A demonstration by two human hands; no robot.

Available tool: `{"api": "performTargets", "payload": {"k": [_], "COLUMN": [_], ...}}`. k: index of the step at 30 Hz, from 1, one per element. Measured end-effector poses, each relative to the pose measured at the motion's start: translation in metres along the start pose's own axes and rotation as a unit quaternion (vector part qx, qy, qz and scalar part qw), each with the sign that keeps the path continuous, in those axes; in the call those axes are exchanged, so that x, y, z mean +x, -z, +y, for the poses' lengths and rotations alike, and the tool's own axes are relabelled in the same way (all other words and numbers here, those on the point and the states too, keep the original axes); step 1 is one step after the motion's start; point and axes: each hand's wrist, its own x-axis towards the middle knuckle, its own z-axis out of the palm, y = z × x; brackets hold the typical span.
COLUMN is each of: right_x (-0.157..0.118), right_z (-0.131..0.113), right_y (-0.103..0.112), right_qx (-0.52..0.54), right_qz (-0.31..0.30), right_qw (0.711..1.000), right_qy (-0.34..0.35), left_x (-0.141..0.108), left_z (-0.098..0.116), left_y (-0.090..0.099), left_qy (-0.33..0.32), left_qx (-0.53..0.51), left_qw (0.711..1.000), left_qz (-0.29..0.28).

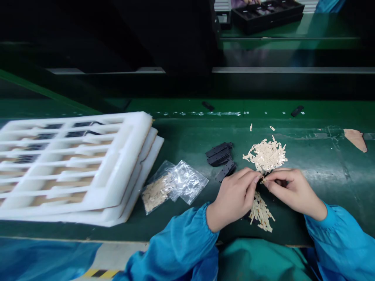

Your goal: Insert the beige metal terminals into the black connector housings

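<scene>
The left hand (234,195) has its fingers drawn together, thumb against the bent forefinger, while the right hand (295,191) pinches with thumb and forefinger; their fingertips nearly meet right of centre, in the lower half of the frame. Between them is a small pale piece (262,179), mostly hidden, so its exact shape and which hand grips it more firmly cannot be told. Just above the fingertips lies a loose heap of pale pieces (268,155), and just below them a smaller bunch of pale strips (263,214), partly covered by the left hand. Beyond the heap, 2 stray pale bits (272,128) lie apart on the green table (187,136). Dark slotted parts (219,154) lie grouped just above and left of the left hand. Farther left, a clear bag of pale pieces (158,191) is overlapped by clear plastic (191,181). White foam trays (111,175), stacked, fill the left side, with dark strips in some slots. Toward the back, 2 dark parts (297,111) lie apart; a brown scrap (355,139) is at the right. At the upper right, a person's hand (252,2) is at a black compartmented box (266,19).
</scene>
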Motion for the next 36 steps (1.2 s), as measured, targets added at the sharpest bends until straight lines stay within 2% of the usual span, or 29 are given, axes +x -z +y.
{"api": "performTargets", "payload": {"k": [2, 4, 5, 7, 10, 12, 14, 16, 18, 20, 22, 26, 31, 36], "right_x": [-0.001, -0.001, -0.001, -0.001, -0.001, 0.0, 0.0, 0.0, 0.001, 0.0, 0.0, -0.001, 0.0, 0.001], "right_z": [-0.001, -0.002, -0.002, -0.002, -0.001, 0.0, -0.001, -0.002, -0.003, -0.004, -0.004, -0.004, -0.004, -0.003], "right_y": [0.002, 0.005, 0.006, 0.007, 0.008, 0.007, 0.006, 0.005, 0.003, 0.001, -0.002, -0.006, -0.005, -0.003], "right_qx": [0.028, 0.055, 0.062, 0.06, 0.04, 0.03, 0.011, -0.047, -0.121, -0.167, -0.174, -0.152, -0.093, -0.074], "right_qz": [-0.015, -0.027, -0.028, -0.027, -0.034, -0.042, -0.028, 0.037, 0.123, 0.158, 0.134, 0.095, 0.084, 0.069], "right_qw": [0.999, 0.998, 0.997, 0.997, 0.998, 0.998, 0.999, 0.998, 0.985, 0.97, 0.971, 0.981, 0.992, 0.995], "right_qy": [-0.012, -0.026, -0.031, -0.037, -0.044, -0.046, -0.04, -0.014, 0.032, 0.08, 0.097, 0.071, 0.033, 0.017], "left_x": [0.001, 0.002, 0.003, 0.006, 0.011, 0.013, 0.012, 0.01, 0.007, 0.005, 0.004, 0.004, 0.005, 0.006], "left_z": [-0.001, 0.0, 0.001, 0.005, 0.01, 0.012, 0.012, 0.011, 0.009, 0.007, 0.006, 0.004, 0.003, 0.003], "left_y": [-0.003, -0.003, -0.002, 0.004, 0.013, 0.017, 0.018, 0.015, 0.012, 0.009, 0.006, 0.004, 0.005, 0.006], "left_qy": [0.027, 0.052, 0.063, 0.09, 0.138, 0.151, 0.144, 0.126, 0.091, 0.041, -0.01, -0.078, -0.109, -0.111], "left_qx": [0.062, 0.075, 0.046, -0.078, -0.271, -0.313, -0.295, -0.24, -0.168, -0.106, -0.059, 0.001, 0.009, 0.021], "left_qw": [0.998, 0.996, 0.997, 0.993, 0.951, 0.936, 0.944, 0.963, 0.979, 0.989, 0.994, 0.993, 0.992, 0.992], "left_qz": [-0.001, 0.003, 0.002, -0.019, -0.06, -0.056, -0.029, 0.014, 0.067, 0.096, 0.096, 0.084, 0.065, 0.054]}}
